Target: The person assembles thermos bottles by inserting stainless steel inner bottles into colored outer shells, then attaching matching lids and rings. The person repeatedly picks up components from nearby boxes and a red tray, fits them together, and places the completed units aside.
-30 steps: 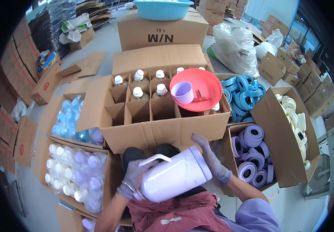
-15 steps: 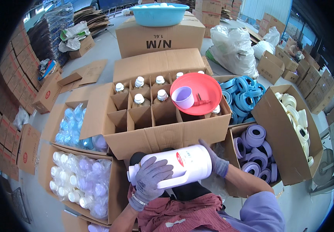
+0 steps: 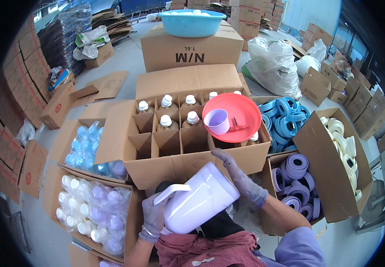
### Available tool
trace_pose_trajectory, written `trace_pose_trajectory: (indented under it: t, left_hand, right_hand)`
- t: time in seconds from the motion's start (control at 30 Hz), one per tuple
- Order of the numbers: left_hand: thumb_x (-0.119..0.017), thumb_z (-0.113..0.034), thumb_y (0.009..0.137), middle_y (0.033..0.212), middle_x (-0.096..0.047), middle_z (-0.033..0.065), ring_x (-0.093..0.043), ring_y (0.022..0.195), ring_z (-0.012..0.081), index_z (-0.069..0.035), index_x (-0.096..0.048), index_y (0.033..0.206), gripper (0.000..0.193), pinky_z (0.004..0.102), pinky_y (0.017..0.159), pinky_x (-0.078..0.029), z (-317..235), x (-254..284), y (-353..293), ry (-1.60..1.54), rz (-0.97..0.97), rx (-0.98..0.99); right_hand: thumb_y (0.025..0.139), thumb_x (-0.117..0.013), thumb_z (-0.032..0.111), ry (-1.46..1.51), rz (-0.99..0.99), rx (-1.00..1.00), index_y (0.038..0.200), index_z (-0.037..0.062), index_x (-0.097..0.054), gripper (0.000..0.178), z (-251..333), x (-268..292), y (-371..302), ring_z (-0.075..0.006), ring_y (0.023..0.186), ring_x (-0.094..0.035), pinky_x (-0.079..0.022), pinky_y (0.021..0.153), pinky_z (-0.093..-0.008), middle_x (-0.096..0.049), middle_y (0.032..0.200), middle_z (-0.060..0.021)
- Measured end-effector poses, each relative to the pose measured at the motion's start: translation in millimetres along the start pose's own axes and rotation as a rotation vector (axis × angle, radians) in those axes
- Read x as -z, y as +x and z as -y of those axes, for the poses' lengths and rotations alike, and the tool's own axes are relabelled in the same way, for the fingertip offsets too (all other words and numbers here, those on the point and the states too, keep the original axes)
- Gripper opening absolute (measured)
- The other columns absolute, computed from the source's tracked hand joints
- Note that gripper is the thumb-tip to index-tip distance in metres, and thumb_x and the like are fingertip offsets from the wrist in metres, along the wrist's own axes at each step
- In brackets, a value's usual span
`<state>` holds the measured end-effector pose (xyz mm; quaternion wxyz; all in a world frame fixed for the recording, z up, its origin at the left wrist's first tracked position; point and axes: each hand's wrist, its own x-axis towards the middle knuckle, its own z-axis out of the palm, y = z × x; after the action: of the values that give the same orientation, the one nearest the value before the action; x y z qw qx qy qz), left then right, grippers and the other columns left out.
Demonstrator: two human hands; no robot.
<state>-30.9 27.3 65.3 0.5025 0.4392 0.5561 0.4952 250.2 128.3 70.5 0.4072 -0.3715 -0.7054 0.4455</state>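
Note:
A glossy pale lilac jug with a handle point(image 3: 201, 200) lies tilted above my lap, its broad end toward the upper right. My left hand point(image 3: 152, 214), in a grey glove, grips it at the lower left, below the handle; the jug hides part of the fingers. Beside the broad end is my right hand point(image 3: 241, 180), gloved too, with fingers stretched out and the palm toward the jug; whether it touches cannot be told. Just beyond stands a divided carton point(image 3: 192, 167) holding several white-capped bottles point(image 3: 166, 122). A red round tray point(image 3: 246, 107) with a lilac cup point(image 3: 216, 122) rests on it.
On the left are boxes of bagged white and lilac caps point(image 3: 85, 209) and blue pieces point(image 3: 85, 144). On the right, boxes hold lilac rings point(image 3: 295, 165), blue rings point(image 3: 286, 120) and cream parts point(image 3: 348, 153). A blue basin point(image 3: 192, 24) tops a carton behind.
The jug has been turned, so its handle now points up and left and its printed side is out of sight. My right hand has opened out beside it.

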Motion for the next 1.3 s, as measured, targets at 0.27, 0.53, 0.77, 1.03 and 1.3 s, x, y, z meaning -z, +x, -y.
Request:
trace_pose_trajectory:
  t: [0.27, 0.53, 0.77, 1.03, 1.3]
  left_hand:
    - [-0.053, -0.022, 0.098, 0.145, -0.048, 0.0153, -0.053, 0.127, 0.0231, 0.003, -0.028, 0.151, 0.063, 0.0352, 0.103, -0.047, 7, -11, 34, 0.484, -0.245, -0.721]
    - [-0.049, -0.038, 0.102, 0.134, -0.056, 0.0117, -0.055, 0.124, 0.0288, -0.006, -0.043, 0.142, 0.051, 0.0466, 0.106, -0.044, -24, -40, 90, -1.435, -0.037, -0.258]
    - [-0.045, -0.045, 0.103, 0.139, -0.052, 0.0057, -0.051, 0.127, 0.0261, -0.017, -0.041, 0.145, 0.051, 0.0459, 0.107, -0.043, -19, -94, 72, -1.290, -0.026, -0.221]
    - [-0.047, -0.046, 0.103, 0.139, -0.049, 0.0027, -0.052, 0.126, 0.0237, -0.026, -0.034, 0.148, 0.051, 0.0452, 0.097, -0.051, -29, -96, 64, -1.080, -0.114, -0.279]
    - [-0.052, -0.037, 0.101, 0.129, -0.057, 0.0027, -0.058, 0.117, 0.0217, -0.018, -0.047, 0.140, 0.044, 0.0411, 0.089, -0.054, -3, -73, 72, -1.288, -0.078, -0.203]
  right_hand:
    - [0.080, -0.077, 0.028, -0.621, -0.180, 0.020, 0.128, 0.0053, -0.052, 0.058, -51, 87, 124, -0.0414, 0.116, -0.054, -0.044, 0.101, -0.0468, -0.054, 0.124, -0.0240]
    - [0.069, -0.080, 0.019, -1.168, -0.067, 0.653, 0.110, 0.0090, -0.059, 0.047, 91, 17, 46, -0.0368, 0.112, -0.055, -0.041, 0.102, -0.0543, -0.052, 0.120, -0.0170]
    - [0.073, -0.077, 0.009, -0.508, -0.388, 0.719, 0.111, 0.0038, -0.060, 0.043, 68, -27, 41, -0.0347, 0.106, -0.057, -0.048, 0.093, -0.0453, -0.057, 0.114, -0.0178]
    - [0.095, -0.052, 0.016, 0.222, -0.458, 0.088, 0.114, 0.0006, -0.056, 0.025, 20, -41, 62, -0.0219, 0.104, -0.057, -0.046, 0.090, -0.0365, -0.059, 0.114, -0.0096]
    - [0.089, -0.068, 0.024, -0.298, -0.295, 0.428, 0.129, 0.0027, -0.041, 0.053, 26, -52, 41, -0.0304, 0.120, -0.053, -0.051, 0.094, -0.0474, -0.044, 0.134, -0.0206]
